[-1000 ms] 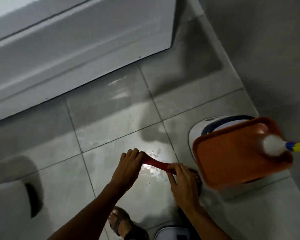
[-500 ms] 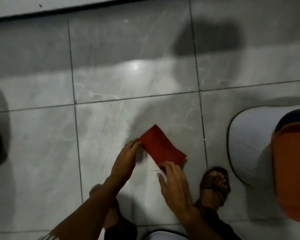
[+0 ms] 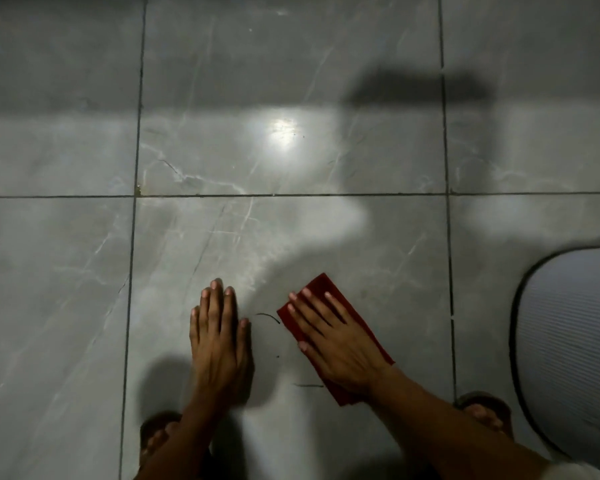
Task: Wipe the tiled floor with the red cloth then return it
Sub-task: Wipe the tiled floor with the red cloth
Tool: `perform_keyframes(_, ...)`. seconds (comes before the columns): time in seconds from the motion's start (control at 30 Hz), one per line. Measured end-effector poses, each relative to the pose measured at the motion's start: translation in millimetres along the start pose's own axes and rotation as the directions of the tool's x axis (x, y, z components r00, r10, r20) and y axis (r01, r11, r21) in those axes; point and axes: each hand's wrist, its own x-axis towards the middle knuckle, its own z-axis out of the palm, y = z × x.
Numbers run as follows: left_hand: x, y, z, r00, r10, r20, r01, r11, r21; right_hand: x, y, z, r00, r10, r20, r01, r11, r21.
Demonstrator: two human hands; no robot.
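Observation:
The red cloth (image 3: 355,311) lies flat on the grey tiled floor (image 3: 291,237), folded into a long rectangle. My right hand (image 3: 333,341) rests palm-down on top of it with the fingers spread, covering most of its middle. My left hand (image 3: 220,334) lies flat on the bare tile about a hand's width to the left of the cloth, fingers together, holding nothing. A few thin dark marks (image 3: 267,316) show on the tile between the two hands.
A white ribbed round object (image 3: 568,341) with a dark rim stands at the right edge. My sandalled feet show at the bottom, left foot (image 3: 158,433) and right foot (image 3: 484,414). Dark grout lines cross the glossy tiles; a light glare sits above centre.
Both hands held the cloth above the floor before; now it lies flat under my right palm and my left hand has let go and rests on the tile. The view has tilted down.

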Motion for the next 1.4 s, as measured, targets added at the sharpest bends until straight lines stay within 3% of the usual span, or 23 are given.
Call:
perform_keyframes(0.1,1.6,-6.1,10.9,0.999,-0.020,-0.025,0.021,0.999,0.041,14.0,-10.4,15.1,0.999,0.015,-0.038,-0.016,0.999,-0.050)
perform_keyframes(0.3,7.4,-32.8,24.2,0.991,0.094,-0.093,-0.092,0.995,0.031,51.3,-91.6,30.7,0.905,0.404,-0.135,-0.398,0.915,0.070)
perform_keyframes(0.37,7.3,-36.1,27.8,0.989,0.103,-0.107,-0.101,0.995,0.021,46.8,-104.7,33.1,0.875,0.459,-0.157,-0.451,0.889,0.083)
perform_keyframes(0.6,6.5,-42.8,29.3,0.979,0.173,-0.109,-0.158,0.979,0.132,-21.3,-107.5,56.3,0.965,0.238,-0.110,-0.226,0.968,0.113)
perform_keyframes(0.67,6.9,-46.9,31.8,0.971,0.204,-0.123,-0.178,0.966,0.190,-30.4,-101.4,58.5,0.958,0.271,-0.095,-0.263,0.961,0.086)
perform_keyframes(0.77,8.9,-48.4,33.3,0.970,0.209,-0.127,-0.178,0.960,0.216,-8.8,-86.8,48.6,0.880,0.456,-0.136,-0.443,0.889,0.114)
perform_keyframes(0.87,8.8,-47.5,33.6,0.966,0.219,-0.134,-0.183,0.954,0.238,39.1,-74.6,30.2,0.826,0.534,-0.181,-0.514,0.845,0.147)
perform_keyframes(1.0,11.7,-55.2,24.8,0.959,0.263,-0.103,-0.234,0.945,0.228,52.8,-97.3,36.9,0.848,0.502,-0.173,-0.476,0.863,0.168)
perform_keyframes(1.1,16.1,-68.7,11.9,0.936,0.346,-0.060,-0.329,0.924,0.196,1.7,-136.7,65.5,0.914,0.385,-0.126,-0.366,0.918,0.152)
perform_keyframes(1.2,18.0,-69.9,8.8,0.933,0.353,-0.073,-0.336,0.924,0.184,-52.3,-148.4,84.5,0.936,0.337,-0.105,-0.325,0.939,0.116)
perform_keyframes(1.27,15.9,-68.2,7.9,0.933,0.350,-0.086,-0.333,0.928,0.166,-63.7,-141.4,83.0,0.924,0.366,-0.111,-0.355,0.929,0.109)
perform_keyframes(1.4,18.1,-66.0,6.7,0.943,0.314,-0.114,-0.301,0.947,0.115,-22.5,-134.0,67.6,0.833,0.530,-0.159,-0.515,0.848,0.128)
